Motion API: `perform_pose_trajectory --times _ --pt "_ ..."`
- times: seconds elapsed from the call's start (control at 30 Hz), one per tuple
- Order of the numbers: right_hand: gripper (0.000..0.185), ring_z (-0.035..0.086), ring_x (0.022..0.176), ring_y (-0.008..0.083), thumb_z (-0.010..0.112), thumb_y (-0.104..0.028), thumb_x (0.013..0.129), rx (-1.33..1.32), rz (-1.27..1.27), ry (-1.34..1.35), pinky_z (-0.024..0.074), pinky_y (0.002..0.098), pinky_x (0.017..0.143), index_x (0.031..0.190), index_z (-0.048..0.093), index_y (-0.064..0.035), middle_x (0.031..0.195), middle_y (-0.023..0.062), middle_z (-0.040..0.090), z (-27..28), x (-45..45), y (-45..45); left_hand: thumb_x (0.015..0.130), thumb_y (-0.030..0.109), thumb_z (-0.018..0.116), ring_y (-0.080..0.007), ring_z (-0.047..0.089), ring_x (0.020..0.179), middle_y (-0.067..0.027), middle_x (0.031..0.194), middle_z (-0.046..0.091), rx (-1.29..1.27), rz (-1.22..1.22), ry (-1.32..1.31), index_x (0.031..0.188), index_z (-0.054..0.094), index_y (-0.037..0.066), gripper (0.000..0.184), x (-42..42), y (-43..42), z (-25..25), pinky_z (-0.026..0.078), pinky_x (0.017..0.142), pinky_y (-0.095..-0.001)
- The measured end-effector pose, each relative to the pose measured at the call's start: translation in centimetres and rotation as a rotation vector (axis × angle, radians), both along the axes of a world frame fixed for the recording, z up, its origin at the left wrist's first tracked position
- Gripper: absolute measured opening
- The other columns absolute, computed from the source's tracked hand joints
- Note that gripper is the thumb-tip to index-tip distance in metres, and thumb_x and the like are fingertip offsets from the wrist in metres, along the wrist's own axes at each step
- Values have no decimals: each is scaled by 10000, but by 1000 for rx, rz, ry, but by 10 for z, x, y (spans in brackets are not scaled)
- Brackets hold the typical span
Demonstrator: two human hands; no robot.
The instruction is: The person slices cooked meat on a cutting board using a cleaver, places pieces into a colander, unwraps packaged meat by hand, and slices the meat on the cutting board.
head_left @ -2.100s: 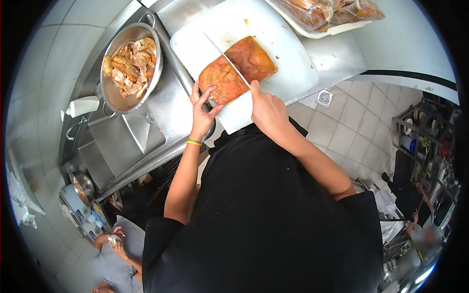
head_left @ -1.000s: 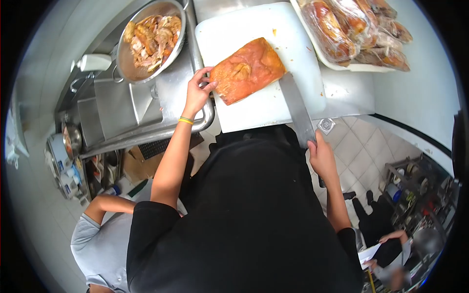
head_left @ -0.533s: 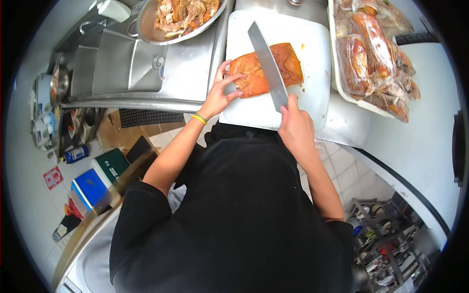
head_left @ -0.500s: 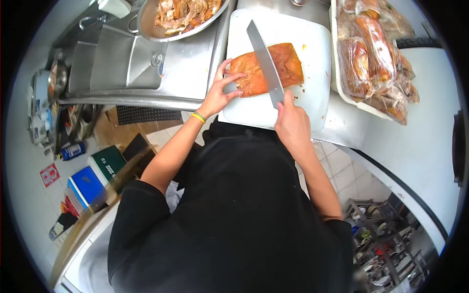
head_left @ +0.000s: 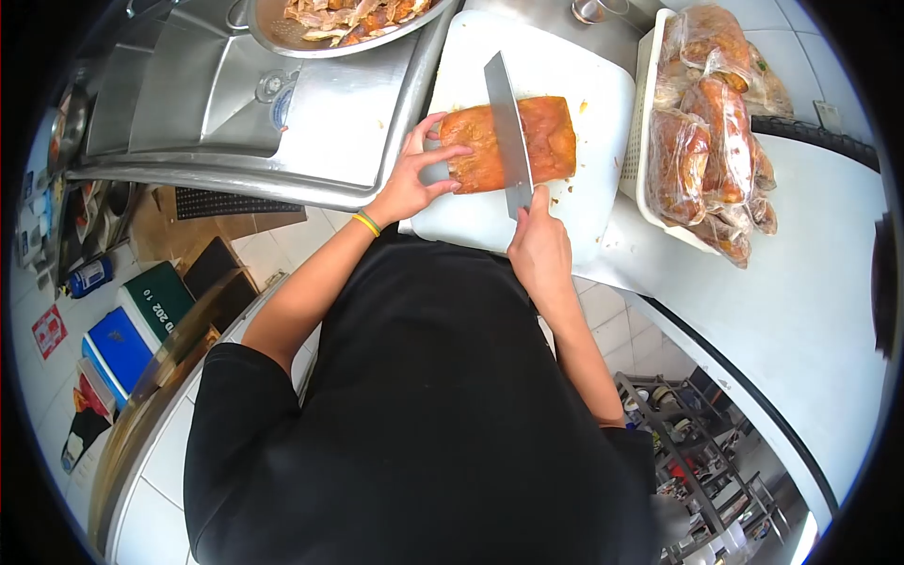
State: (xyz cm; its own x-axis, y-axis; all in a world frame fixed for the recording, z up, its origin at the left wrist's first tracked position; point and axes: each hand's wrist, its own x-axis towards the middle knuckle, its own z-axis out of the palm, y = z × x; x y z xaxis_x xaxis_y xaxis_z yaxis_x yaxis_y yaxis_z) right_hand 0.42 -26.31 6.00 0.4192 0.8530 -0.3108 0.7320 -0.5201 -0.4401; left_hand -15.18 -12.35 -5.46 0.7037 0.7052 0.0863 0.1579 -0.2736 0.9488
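Observation:
A slab of orange-brown meat [head_left: 550, 137] lies flat on the white cutting board [head_left: 584, 80]. Across its middle stands the wide blade of a knife [head_left: 509, 132], its tip pointing away from me. My right hand [head_left: 541, 247] is closed round the handle at the near edge of the meat. On the left end of the slab rests my left hand [head_left: 419, 174], fingers spread over the top and thumb at the near side. Whether the blade has cut into the meat cannot be seen.
A white basket [head_left: 644, 122] with several wrapped pieces of meat stands right of the board. At the upper left is a metal colander [head_left: 301, 45] of cut meat, beside a steel sink [head_left: 202, 94]. A small metal container [head_left: 589, 11] stands behind the board.
The knife went from the meat to right of it, then back across the slab. The view has swung round since, and the people seen earlier are out of sight. My left hand stays on the meat.

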Motion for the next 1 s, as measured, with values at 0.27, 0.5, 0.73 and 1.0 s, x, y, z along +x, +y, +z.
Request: perform_pose_trajectory --times 0.27,0.5,0.73,1.0 --pt "219 615 670 479 491 -46 920 -69 14 -14 466 561 612 1096 393 39 682 275 620 7 -1 5 659 70 830 -292 375 1271 -110 1507 288 -18 -39 -10 1165 695 243 552 -2 5 1 347 1087 -400" --pt "192 611 654 482 486 -48 929 -3 -25 11 464 565 606 1076 395 36 666 279 612 -2 -7 0 672 40 802 -290 354 1265 -106 1527 249 -49 -69 12 1199 681 211 567 -2 6 4 311 1114 -413" --pt "189 617 669 482 497 -45 922 -41 -21 7 467 566 616 1062 396 31 682 278 620 4 -4 4 681 69 814 -291 349 1283 -108 1520 261 -40 -64 5 1188 687 230 547 -2 6 3 318 1109 -407" --pt "238 627 684 476 498 -52 921 -63 -8 9 474 560 621 1108 385 42 695 275 628 4 -3 4 680 92 829 -287 365 1278 -100 1514 277 -5 -57 -1 1176 696 252 539 -2 7 1 339 1094 -399"
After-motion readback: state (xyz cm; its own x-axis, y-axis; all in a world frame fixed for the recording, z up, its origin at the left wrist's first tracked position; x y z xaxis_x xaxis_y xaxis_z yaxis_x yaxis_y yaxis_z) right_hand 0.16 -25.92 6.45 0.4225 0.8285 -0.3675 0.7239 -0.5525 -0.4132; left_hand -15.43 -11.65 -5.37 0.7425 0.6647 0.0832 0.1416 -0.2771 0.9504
